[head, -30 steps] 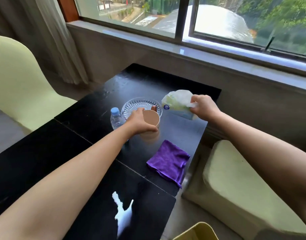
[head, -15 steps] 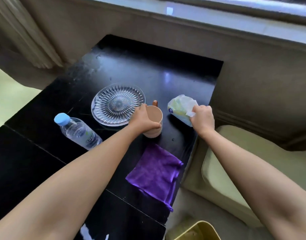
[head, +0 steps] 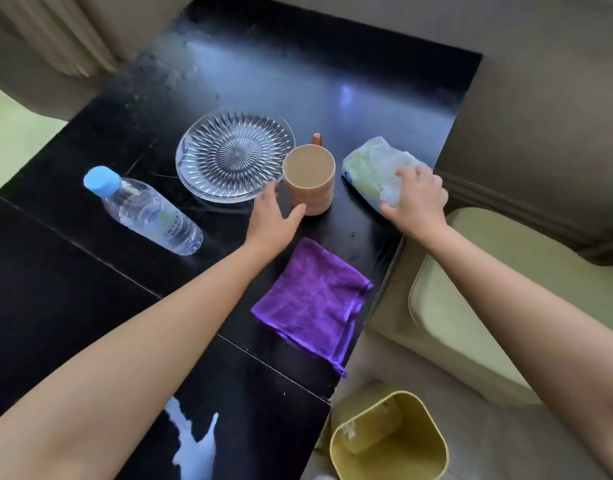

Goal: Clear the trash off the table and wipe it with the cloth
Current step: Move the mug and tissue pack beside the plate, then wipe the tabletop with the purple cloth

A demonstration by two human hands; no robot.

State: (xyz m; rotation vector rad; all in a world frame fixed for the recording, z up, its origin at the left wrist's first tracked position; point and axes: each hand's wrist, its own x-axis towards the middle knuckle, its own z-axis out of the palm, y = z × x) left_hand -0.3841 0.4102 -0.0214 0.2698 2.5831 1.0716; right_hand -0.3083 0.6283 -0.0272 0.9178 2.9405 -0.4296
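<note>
A purple cloth lies folded near the right edge of the black table. Beyond it stands a tan mug. My left hand is just in front of the mug, fingers spread, thumb still close to its side. A crumpled pack of tissues lies at the table's right edge. My right hand rests on its near end with the fingers loosened over it.
A clear glass plate sits left of the mug, and a water bottle with a blue cap lies on its side further left. A yellow bin stands on the floor by the table's near right corner. Pale green seats flank the table.
The view has tilted down toward the table. My left hand has let go of the mug and drawn back. My right hand has lowered the tissue pack onto the table and slackened its grip.
</note>
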